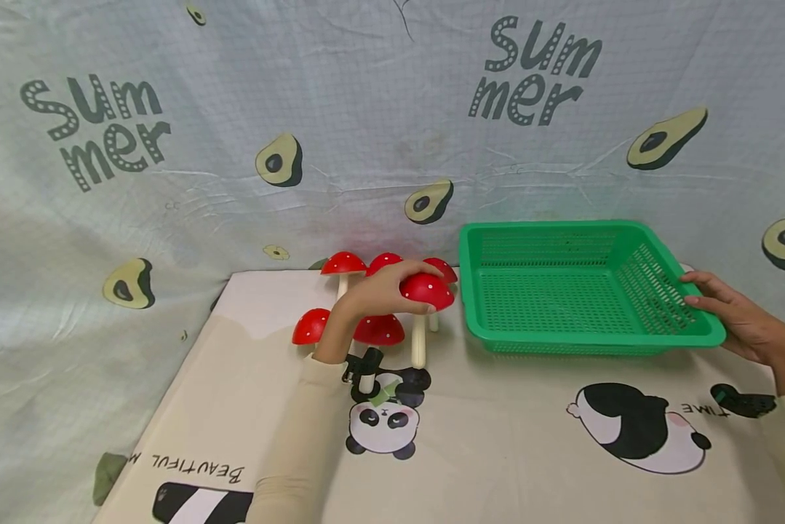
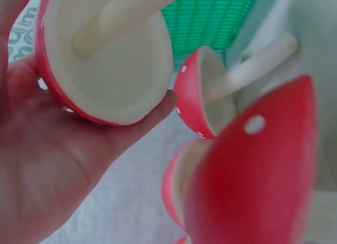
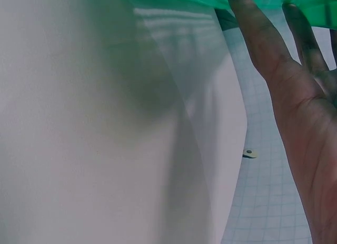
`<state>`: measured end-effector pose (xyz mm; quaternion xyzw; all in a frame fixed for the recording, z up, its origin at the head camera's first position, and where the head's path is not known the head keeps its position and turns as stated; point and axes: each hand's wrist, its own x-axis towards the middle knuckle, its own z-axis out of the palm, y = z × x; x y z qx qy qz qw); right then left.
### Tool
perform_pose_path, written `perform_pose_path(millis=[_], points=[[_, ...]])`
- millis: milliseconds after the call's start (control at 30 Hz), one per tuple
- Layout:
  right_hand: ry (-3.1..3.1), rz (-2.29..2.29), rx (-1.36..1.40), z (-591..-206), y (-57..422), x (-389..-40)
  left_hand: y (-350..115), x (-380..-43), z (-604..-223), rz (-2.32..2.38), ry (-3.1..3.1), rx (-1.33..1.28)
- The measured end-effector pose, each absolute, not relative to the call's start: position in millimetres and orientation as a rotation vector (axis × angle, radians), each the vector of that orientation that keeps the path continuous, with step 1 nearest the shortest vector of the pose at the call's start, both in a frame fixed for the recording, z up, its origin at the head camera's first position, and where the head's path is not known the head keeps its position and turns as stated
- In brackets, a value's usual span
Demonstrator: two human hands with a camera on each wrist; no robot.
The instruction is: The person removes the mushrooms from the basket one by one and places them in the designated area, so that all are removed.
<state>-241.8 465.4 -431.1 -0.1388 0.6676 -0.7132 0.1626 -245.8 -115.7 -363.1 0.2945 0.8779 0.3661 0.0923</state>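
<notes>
My left hand (image 1: 392, 287) curls round the cap of a red toy mushroom (image 1: 426, 291) with white dots and a pale stem. In the left wrist view, the pale underside of that mushroom cap (image 2: 121, 86) faces the camera, fingers along its edge. Several like mushrooms stand around this hand, among them a front one (image 1: 379, 330), a left one (image 1: 310, 326) and a back one (image 1: 343, 263). At the right, my right hand (image 1: 739, 316) holds the right rim of a green plastic basket (image 1: 595, 340), with no items in it; part of this hand is hidden behind the rim.
The table (image 1: 497, 451) has a pale cover printed with pandas and words. Behind it hangs a white cloth (image 1: 353, 109) with avocado prints, close to the back mushrooms and the basket. The basket's left wall stands just right of the mushrooms.
</notes>
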Motion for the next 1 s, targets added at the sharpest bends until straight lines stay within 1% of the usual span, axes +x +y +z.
perform_pose_path(millis=[233, 633, 1000], points=[[1.905, -2.041, -0.403, -431.2, 466.7, -242.7, -121.0, -240.7, -368.5, 1.028, 2.587, 0.840], [1.864, -2.061, -0.426, -432.3, 464.9, -242.5, -113.2, -239.7, -374.6, 0.922, 2.601, 0.897], [1.837, -2.059, -0.507, -433.4, 464.9, -243.2, -107.2, -239.8, -378.6, 0.925, 2.461, 0.944]])
